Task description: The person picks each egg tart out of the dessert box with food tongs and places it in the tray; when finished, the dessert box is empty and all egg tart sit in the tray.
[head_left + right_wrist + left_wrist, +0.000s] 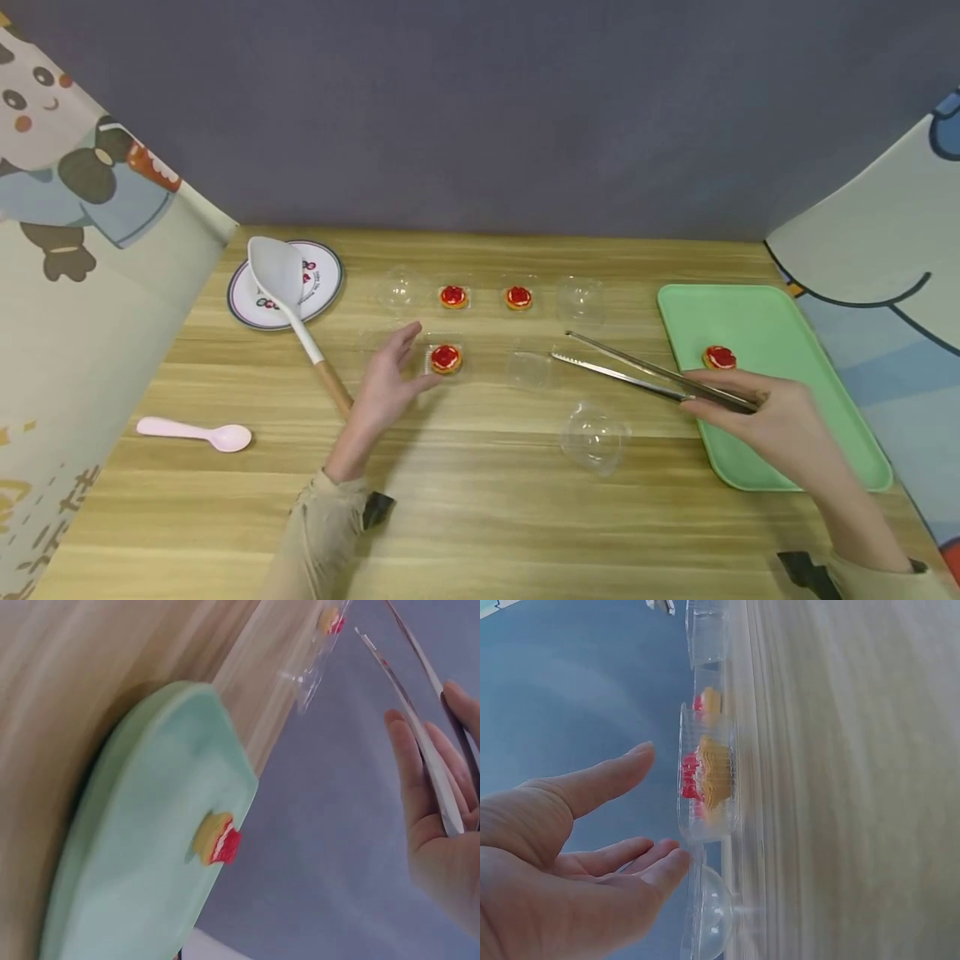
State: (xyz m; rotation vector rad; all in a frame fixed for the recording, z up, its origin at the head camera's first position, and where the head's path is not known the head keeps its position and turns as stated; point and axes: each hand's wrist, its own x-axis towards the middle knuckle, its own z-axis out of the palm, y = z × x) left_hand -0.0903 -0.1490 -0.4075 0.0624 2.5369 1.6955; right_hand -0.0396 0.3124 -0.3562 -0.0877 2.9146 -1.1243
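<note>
While the right hand [776, 423] grips parted metal tongs [645, 366], the left hand [388, 382] (fingers loose, holding nothing) hovers beside a red-topped tart [446, 359] in a clear container [714, 825]; another tart [720, 357] sits on the green tray [787, 350]. Likely light, perhaps crushable, each is best pinched by its crust.

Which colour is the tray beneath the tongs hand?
The tray is light green, clearest in the head view.

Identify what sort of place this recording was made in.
Probably a staged tabletop booth: a plain grey-blue backdrop stands behind the light-brown wood-grain tabletop, flanked by pale cartoon-printed panels on both sides.
</note>
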